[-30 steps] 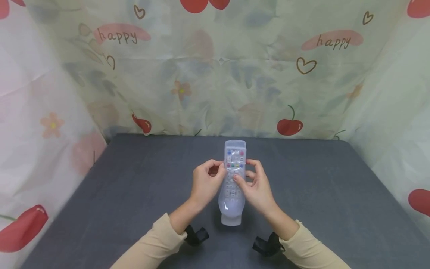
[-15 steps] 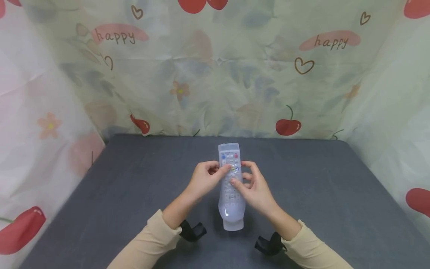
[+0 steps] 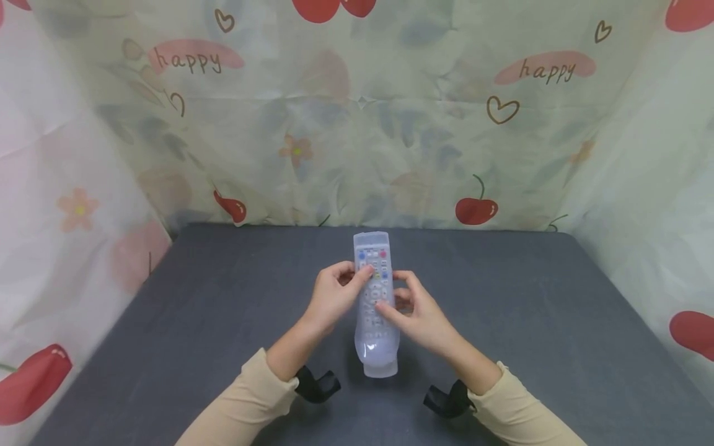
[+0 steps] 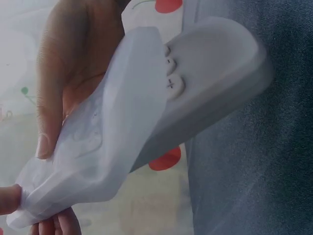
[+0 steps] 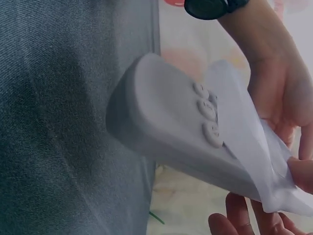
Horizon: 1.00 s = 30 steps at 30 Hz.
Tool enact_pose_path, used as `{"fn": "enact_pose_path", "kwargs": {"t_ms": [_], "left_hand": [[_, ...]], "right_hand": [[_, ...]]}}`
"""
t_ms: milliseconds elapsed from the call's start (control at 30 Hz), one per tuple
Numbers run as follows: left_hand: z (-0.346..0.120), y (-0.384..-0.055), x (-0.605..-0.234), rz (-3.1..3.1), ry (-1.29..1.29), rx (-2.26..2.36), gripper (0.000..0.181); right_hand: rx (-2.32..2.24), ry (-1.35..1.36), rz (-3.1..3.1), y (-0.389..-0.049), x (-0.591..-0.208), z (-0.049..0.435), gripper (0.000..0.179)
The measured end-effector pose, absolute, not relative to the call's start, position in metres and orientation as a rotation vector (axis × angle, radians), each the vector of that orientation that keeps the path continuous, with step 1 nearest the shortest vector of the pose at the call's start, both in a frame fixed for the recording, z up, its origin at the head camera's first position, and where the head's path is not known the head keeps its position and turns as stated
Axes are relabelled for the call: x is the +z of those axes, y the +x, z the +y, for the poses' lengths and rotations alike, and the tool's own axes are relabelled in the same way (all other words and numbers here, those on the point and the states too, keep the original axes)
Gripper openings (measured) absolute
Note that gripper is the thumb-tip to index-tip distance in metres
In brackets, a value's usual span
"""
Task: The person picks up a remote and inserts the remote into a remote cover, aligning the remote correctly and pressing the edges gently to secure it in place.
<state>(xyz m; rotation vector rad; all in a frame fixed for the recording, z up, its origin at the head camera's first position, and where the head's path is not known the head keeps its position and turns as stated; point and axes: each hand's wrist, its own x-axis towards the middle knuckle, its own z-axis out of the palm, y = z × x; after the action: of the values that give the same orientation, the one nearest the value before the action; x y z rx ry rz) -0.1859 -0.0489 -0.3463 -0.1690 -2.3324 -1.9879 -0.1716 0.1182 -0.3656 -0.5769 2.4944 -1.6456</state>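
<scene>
Left hand (image 3: 329, 298): grasping a long, pale-grey plastic remote control (image 4: 225, 54) through a milky, translucent cover (image 3: 379, 350), with thumb on the front and other fingers partly hidden at the edge.
Right hand (image 3: 425, 316): gripping the same covered body from the opposite edge, with thumb across the front, slightly nearer the wrists than the left thumb.
Remote control: held between both sets of fingers, above the dark-grey, cloth-covered table (image 3: 234, 291).
Coloured keys (image 3: 383, 254): showing through the cover, some just beyond the left thumb.
Bare end (image 5: 156, 93): jutting from the cover on the wrist side of the fingers, with rounded, pale buttons (image 4: 174, 87) beside the cover's lip.
Curtain (image 3: 362, 167): hanging beyond the fingertips, pale, printed with cherries and flowers.
</scene>
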Motion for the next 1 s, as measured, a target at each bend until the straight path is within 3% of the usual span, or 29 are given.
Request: {"fn": "enact_pose_path", "kwargs": {"t_ms": [467,767,1000], "left_hand": [[-0.049,-0.182,-0.347,-2.375,-0.280,-1.981,0.024],[-0.046,-0.179,-0.350,-2.361,-0.319,-1.933,0.022],[-0.044,-0.175,-0.350,-2.274,-0.266,-2.034,0.024]], "right_hand": [[-1.710,-0.599,2.648,-0.185,-0.339,0.131,0.028],[-1.549,-0.690,2.933,-0.185,-0.336,0.130,0.011],[-1.321,-0.807,3.172,-0.180,-0.337,0.125,0.008]]}}
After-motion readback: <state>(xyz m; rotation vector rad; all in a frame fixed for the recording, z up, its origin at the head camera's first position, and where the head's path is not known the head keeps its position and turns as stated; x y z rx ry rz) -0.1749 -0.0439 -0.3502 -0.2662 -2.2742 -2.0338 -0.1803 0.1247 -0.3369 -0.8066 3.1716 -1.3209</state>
